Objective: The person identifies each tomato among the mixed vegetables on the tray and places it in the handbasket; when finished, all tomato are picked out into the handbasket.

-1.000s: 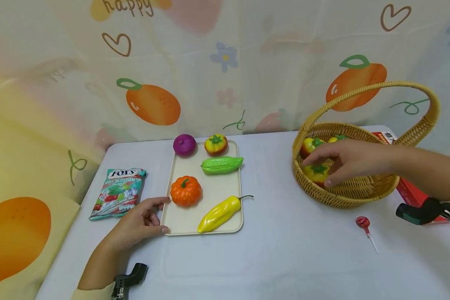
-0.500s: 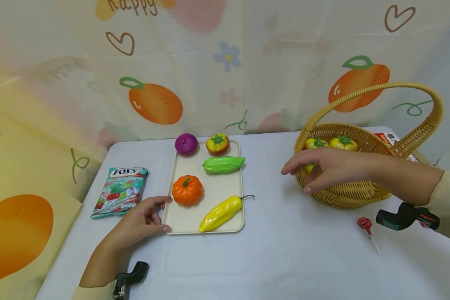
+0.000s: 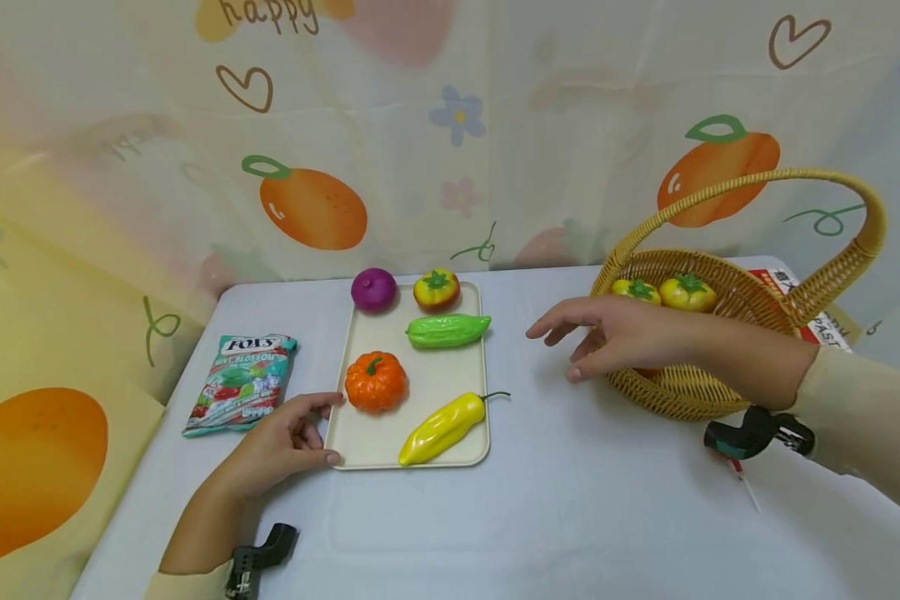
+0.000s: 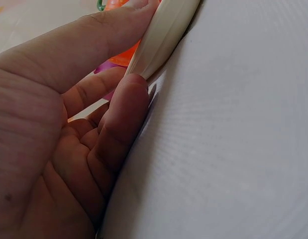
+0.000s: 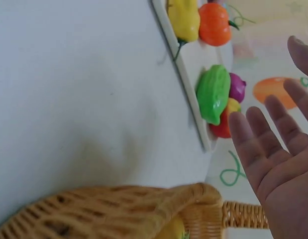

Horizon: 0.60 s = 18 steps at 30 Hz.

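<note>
My left hand (image 3: 288, 437) touches the left edge of a cream tray (image 3: 412, 433) with thumb and fingertips, near an orange pumpkin (image 3: 376, 382). In the left wrist view, the thumb and a bent finger meet the tray's rim (image 4: 163, 35). The tray also bears a yellow pepper (image 3: 441, 429), a green bumpy gourd (image 3: 448, 331) and a red-yellow persimmon-like fruit (image 3: 436, 289). A purple onion (image 3: 374, 290) sits at its back left corner. My right hand (image 3: 607, 333), holding nothing, hovers over the left side of a wicker basket (image 3: 690, 400). Its fingers are loosely extended toward the tray.
Two yellow persimmon-like fruits (image 3: 687, 293) show in the basket, whose tall handle (image 3: 776, 173) arches above. A candy bag (image 3: 243, 383) lies left of the tray. The lollipop (image 3: 746, 487) is partly hidden by the right wrist's camera. A printed fabric backdrop (image 3: 525, 142) stands behind.
The right hand has drawn leftward out of the basket toward the tray, with nothing in it. The left hand has stayed at the tray's edge.
</note>
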### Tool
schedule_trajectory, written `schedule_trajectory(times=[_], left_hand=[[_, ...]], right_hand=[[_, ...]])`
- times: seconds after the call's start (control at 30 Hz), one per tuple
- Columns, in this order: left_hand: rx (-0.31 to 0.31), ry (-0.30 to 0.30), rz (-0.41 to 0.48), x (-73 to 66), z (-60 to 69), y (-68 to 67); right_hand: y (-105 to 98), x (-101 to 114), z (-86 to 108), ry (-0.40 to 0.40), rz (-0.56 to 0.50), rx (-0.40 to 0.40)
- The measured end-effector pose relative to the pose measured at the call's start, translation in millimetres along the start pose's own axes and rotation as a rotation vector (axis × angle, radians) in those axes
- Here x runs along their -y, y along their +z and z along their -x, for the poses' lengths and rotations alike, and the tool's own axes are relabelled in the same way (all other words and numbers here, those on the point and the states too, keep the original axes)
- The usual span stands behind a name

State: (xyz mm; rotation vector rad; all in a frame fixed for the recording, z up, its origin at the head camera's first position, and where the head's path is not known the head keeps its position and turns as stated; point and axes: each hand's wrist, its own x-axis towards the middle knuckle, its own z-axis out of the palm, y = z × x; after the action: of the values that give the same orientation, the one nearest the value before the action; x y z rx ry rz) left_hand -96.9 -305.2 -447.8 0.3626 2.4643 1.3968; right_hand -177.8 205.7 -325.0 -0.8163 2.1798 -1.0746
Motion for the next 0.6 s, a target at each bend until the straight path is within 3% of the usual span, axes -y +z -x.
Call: schedule_trajectory(times=[0.27, 0.6], left_hand=[[-0.002, -0.031, -0.013, -0.4, -0.8, 0.4], [0.000, -0.027, -0.022, -0.3, -1.3, 1.0]], right_hand=[[3.6, 1.0, -20.9, -0.001, -0.027, -0.064], [4.3, -0.1, -44.8, -0.010, -0.031, -0.102]])
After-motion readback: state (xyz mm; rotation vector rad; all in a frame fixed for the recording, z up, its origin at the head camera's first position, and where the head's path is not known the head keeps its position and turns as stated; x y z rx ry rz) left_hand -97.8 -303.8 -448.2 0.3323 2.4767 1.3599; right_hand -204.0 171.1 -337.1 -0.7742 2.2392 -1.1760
